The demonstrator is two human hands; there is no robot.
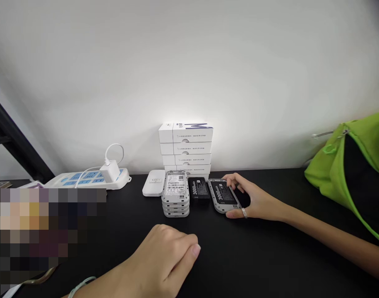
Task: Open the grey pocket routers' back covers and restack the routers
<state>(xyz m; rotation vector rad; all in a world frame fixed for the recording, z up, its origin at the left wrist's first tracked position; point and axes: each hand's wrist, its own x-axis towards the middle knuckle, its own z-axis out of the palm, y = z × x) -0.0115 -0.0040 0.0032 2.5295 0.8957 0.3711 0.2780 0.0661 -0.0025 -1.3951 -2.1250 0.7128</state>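
Note:
My right hand (251,196) grips a flat grey-white device (213,198) by its edges, thumb at the near side and fingers at the far side. Its back is open, and a black battery marked 3000mAh (225,193) sits inside. Just left of it are black batteries (200,191), seemingly in a pile. Beside those stands a stack of several similar open-backed devices (176,207); the top one shows a printed label and no battery. Near the front, my left hand (166,258) is curled closed over the table, thumb against the index finger, its palm hidden.
White back covers (154,184) lie left of the stack. Several white boxes (188,147) are piled against the wall. A power strip (84,178) with a plugged-in charger (109,170) lies at left, near a blurred-out patch. A green bag (329,165) is at right on the black table (254,256).

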